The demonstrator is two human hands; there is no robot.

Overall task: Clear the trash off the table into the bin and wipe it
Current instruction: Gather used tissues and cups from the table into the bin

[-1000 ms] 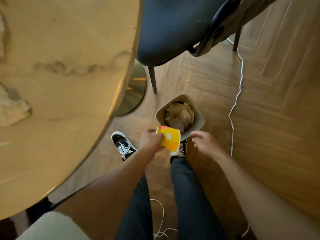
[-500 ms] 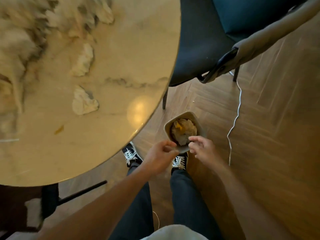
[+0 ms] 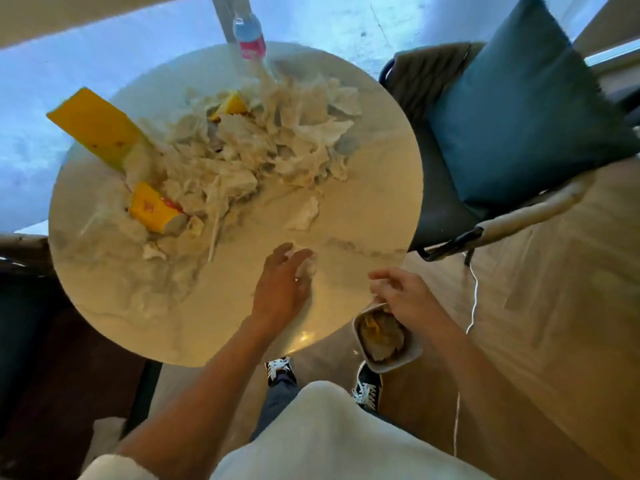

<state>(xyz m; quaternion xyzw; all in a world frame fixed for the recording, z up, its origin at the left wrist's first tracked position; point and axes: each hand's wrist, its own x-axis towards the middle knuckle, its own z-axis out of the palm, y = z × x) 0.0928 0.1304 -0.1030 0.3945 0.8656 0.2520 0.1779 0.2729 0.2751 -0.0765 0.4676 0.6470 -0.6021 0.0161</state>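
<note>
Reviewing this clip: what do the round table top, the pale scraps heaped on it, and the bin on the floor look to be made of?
Table top: seems polished marble or a marble-look slab; grey veining, a glossy light reflection near the edge.
Pale scraps: likely tissue or thin paper; crumpled, torn, matte, slightly translucent.
Bin: probably matte plastic; smooth beige wall with rounded corners, though coated card cannot be ruled out.

Round marble table (image 3: pixel 346 209). On it, beyond the hands: heap of crumpled tissues (image 3: pixel 263 150), yellow box (image 3: pixel 95 128) at far left edge, yellow cup (image 3: pixel 152 209) on its side, bottle (image 3: pixel 248 39) at far edge, one tissue (image 3: pixel 304 213) just past the left hand (image 3: pixel 282 289). Wooden floor (image 3: pixel 536 306) carries a bin (image 3: pixel 386 336) just below the right hand (image 3: pixel 407 297), white cable (image 3: pixel 472 299) beside it.
</note>
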